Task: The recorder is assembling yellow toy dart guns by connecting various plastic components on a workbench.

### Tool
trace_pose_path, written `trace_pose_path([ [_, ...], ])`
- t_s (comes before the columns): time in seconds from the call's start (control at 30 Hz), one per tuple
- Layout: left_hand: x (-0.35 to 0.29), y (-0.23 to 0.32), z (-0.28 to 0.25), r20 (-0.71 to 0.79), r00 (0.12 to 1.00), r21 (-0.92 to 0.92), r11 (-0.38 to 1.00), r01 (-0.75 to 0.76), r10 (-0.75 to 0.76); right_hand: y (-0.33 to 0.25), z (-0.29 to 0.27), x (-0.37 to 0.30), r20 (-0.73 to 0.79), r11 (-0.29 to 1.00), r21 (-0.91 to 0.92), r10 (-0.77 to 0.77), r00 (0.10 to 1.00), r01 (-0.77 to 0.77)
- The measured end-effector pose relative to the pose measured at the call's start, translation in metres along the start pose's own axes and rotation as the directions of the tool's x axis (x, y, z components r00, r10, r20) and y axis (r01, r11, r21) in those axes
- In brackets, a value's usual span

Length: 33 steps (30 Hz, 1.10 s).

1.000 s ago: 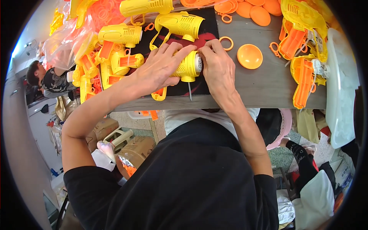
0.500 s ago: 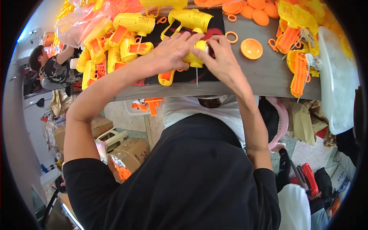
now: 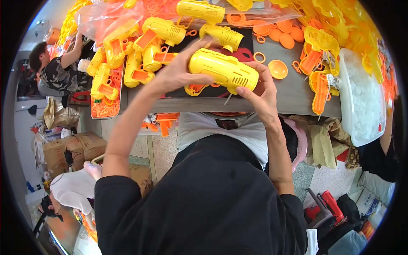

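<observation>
Above the table's front edge, both my hands hold a yellow plastic toy casing (image 3: 221, 70), its slotted side facing up. Curled round its left end is my left hand (image 3: 187, 70), thumb along the near side. My right hand (image 3: 263, 91) grips the right end, thumb underneath and fingers behind. A thin pin-like strip (image 3: 228, 99) sticks down below the casing. Behind the casing, another slotted yellow casing (image 3: 223, 36) lies on the black mat (image 3: 246, 40). Partly hidden beneath my hands is a yellow-and-orange piece (image 3: 195, 89).
Several yellow casings with orange parts crowd the left, beside a box of small orange parts (image 3: 106, 111). An orange ring (image 3: 259, 57) and an orange dish (image 3: 278, 69) lie to the right. A white tub (image 3: 346, 102) of translucent pieces stands far right. Other people are at the left.
The casing has come up off the mat and turned lengthwise in my hands, closer to me. A bent-over person in light clothing now shows at lower left.
</observation>
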<state>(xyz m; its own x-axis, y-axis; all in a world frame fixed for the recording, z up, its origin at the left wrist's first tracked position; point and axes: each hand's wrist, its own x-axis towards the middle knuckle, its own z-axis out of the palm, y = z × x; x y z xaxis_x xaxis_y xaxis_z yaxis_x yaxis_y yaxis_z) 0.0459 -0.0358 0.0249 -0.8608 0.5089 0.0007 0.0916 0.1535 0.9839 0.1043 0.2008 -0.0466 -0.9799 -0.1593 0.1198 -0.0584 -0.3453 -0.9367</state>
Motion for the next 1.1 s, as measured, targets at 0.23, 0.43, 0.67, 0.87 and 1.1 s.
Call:
trace_pose_path([
  [0.23,-0.007,-0.008,0.003,0.006,0.997,0.151,0.986,-0.073,0.073,0.020,-0.003,0.007,0.033,0.984,0.158,-0.087,0.996,0.081],
  [0.43,-0.017,-0.024,0.002,-0.167,0.985,-0.047,0.997,-0.059,0.050,0.027,0.002,0.007,-0.051,0.989,0.118,-0.080,0.996,0.085],
  [0.67,-0.018,-0.045,0.025,-0.358,0.850,0.109,0.922,-0.372,0.386,0.038,0.001,0.009,-0.073,0.977,0.212,-0.013,0.997,0.029],
  [0.87,-0.008,-0.046,0.009,-0.304,0.946,-0.115,0.981,-0.157,0.115,0.039,0.003,0.009,-0.058,0.991,0.126,-0.037,0.998,0.044],
  [1.1,-0.003,-0.048,0.011,-0.261,0.959,-0.192,0.968,-0.163,0.110,0.040,0.003,0.009,-0.079,0.991,0.132,0.029,0.996,-0.019],
])
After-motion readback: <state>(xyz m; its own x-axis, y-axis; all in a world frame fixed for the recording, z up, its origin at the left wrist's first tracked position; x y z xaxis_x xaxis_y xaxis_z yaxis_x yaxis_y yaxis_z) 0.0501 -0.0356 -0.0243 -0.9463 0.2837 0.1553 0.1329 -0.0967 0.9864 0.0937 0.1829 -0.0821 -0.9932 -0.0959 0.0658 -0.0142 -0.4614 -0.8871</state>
